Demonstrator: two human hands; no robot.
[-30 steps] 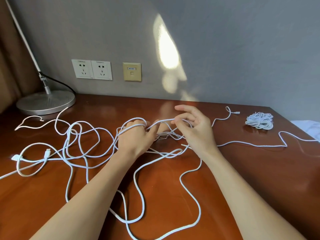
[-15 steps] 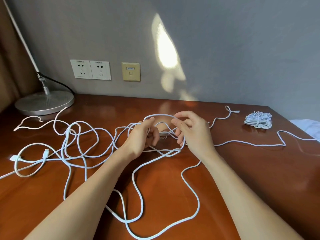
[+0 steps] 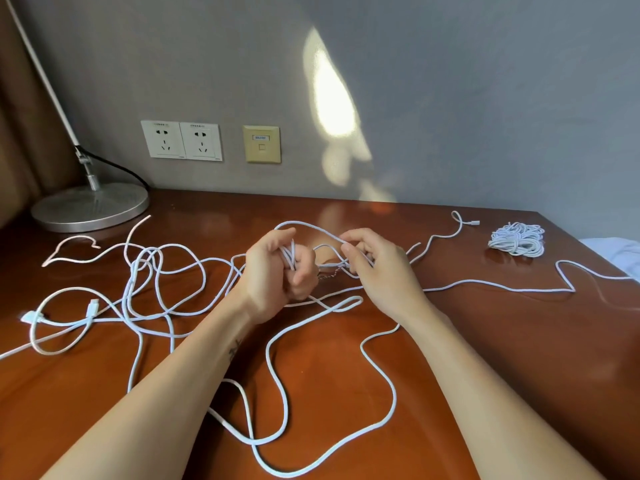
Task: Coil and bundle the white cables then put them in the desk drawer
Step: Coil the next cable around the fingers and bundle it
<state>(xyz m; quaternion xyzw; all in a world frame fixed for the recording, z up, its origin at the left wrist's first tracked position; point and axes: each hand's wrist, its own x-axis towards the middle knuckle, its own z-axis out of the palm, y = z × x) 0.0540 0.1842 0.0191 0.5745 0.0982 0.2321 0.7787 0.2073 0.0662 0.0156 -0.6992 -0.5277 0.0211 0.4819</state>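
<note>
one cable looks finished: a small wound bundle (image 3: 517, 239) lies on the bench (image 3: 485, 358) at the upper right of the frame, well apart from both hands. it has not gone into the drawer, which is nowhere in view.

the next coil is, i judge, only just begun. in the middle of the frame the left hand (image 3: 270, 275) has its fingers (image 3: 304, 268) curled round a few short turns of white cable (image 3: 290, 252). the right hand (image 3: 381, 271), just beside it, pinches the same cable between thumb and fingers (image 3: 355, 252), and an arch of it stands up between the two hands.

most of the work seems left. a loose tangle (image 3: 162, 271) sprawls over the left half of the bench in crossing loops, with plug ends near the left edge and one end reaching toward the lamp base (image 3: 91, 209) at the upper left. a long run (image 3: 381, 403) snakes through the lower centre between the forearms, and another strand (image 3: 502, 287) trails off to the right edge. how many separate cables these make i cannot tell, since they overlap.

so what is left is to wind in all this slack, bind each coil, then carry every bundle to the drawer.
</note>
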